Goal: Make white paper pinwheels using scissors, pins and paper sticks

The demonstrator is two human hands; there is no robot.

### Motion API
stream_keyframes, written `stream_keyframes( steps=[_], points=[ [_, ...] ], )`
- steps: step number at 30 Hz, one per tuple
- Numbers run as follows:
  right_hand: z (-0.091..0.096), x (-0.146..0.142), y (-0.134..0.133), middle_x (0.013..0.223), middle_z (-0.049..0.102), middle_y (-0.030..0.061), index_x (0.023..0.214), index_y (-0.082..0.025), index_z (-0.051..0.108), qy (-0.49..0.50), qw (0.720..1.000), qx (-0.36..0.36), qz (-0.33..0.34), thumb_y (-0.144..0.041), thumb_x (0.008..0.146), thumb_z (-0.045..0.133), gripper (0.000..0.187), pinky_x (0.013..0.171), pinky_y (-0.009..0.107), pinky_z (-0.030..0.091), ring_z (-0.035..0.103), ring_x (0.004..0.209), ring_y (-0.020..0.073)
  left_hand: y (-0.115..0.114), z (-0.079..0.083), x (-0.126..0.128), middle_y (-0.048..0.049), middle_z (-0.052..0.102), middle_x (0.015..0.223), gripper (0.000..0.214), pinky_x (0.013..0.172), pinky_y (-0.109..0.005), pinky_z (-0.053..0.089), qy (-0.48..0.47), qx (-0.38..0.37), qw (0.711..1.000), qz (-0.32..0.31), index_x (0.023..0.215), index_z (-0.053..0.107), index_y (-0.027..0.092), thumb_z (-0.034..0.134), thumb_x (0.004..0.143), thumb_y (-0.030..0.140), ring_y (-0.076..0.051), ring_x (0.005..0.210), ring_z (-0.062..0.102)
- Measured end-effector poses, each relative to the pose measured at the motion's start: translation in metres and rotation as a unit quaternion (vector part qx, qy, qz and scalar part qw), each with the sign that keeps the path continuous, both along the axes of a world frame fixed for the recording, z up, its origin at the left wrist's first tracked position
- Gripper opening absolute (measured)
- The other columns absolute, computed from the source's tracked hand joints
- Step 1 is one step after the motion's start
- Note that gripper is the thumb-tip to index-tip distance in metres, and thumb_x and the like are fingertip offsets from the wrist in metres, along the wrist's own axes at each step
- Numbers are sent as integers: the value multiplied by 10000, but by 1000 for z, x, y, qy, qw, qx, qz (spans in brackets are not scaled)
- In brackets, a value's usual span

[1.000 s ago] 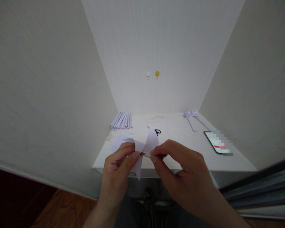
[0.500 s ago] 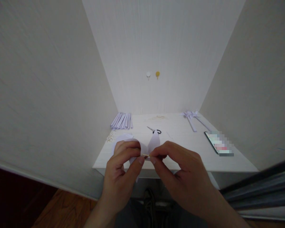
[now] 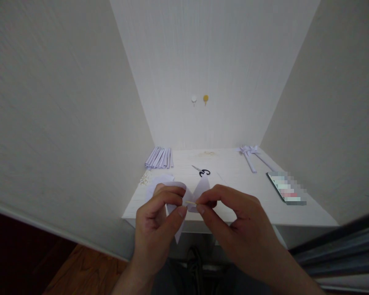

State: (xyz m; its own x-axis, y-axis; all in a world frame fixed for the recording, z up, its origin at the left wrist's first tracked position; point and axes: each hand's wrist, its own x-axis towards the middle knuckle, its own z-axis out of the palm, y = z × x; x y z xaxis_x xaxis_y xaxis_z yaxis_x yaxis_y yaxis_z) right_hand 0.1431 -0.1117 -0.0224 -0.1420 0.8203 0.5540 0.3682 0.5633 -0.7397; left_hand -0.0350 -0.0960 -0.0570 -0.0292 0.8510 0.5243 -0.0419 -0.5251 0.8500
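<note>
My left hand (image 3: 162, 215) is closed on a thin white sheet of paper (image 3: 199, 189), pinched narrow at its middle with pointed flaps spreading out. Part of the sheet is hidden behind my fingers. My right hand (image 3: 230, 215) pinches a thin, pale yellow strip (image 3: 190, 202) between thumb and index finger. This strip lies across the pinched part of the paper, and its exact kind is too small to tell. Both hands are above the front edge of a white desk (image 3: 246, 200), fingertips close together.
Behind my hands lie black-handled scissors (image 3: 203, 171). Rolled paper tubes (image 3: 160, 157) line the back left, near small pale bits (image 3: 145, 178) and flat paper (image 3: 155, 183). A paper piece with tubes (image 3: 249, 157) and a phone (image 3: 284, 188) are on the right. Panels enclose three sides.
My fingertips have moved slightly apart, and the pale strip now shows more clearly between them. The paper flaps have shifted a little lower.
</note>
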Motion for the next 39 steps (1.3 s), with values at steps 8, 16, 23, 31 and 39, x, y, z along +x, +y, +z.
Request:
stream_keyframes(
  steps=[8,16,23,31,39],
  points=[
    [0,0,-1,784,720,-29,860,-225,705,-3,1000,1,1,-129,883,657,110,662,221,516,654,715,129,0,4,5,-30,741,919,163,847,-279,518,-34,-1,999,22,785,760,238,782,760,78,-191,929,668],
    [2,0,-1,777,718,-18,855,-228,707,-3,1000,-4,1,-133,886,654,113,616,222,511,644,692,137,1,-1,3,-1,751,937,208,863,-232,523,-51,-7,999,19,823,774,259,794,768,59,-152,946,680],
    [2,0,-2,781,707,-37,860,-228,696,-9,1000,4,4,-124,897,650,120,664,220,493,635,707,120,-1,5,6,-32,760,909,176,835,-276,552,-66,-12,997,36,816,780,227,832,728,83,-188,905,700],
    [1,1,-3,790,707,-55,865,-233,689,-7,1000,-2,11,-120,905,652,126,687,206,480,632,721,103,-2,4,4,-29,759,892,156,802,-274,546,-84,-39,995,36,816,783,228,836,738,104,-183,866,699],
    [3,2,-4,808,708,-53,869,-232,689,-11,1000,-17,16,-155,932,640,110,714,207,473,634,749,104,2,-1,-1,-16,742,937,183,856,-270,528,-11,10,1000,15,895,805,257,768,822,93,-172,934,677]
  ],
)
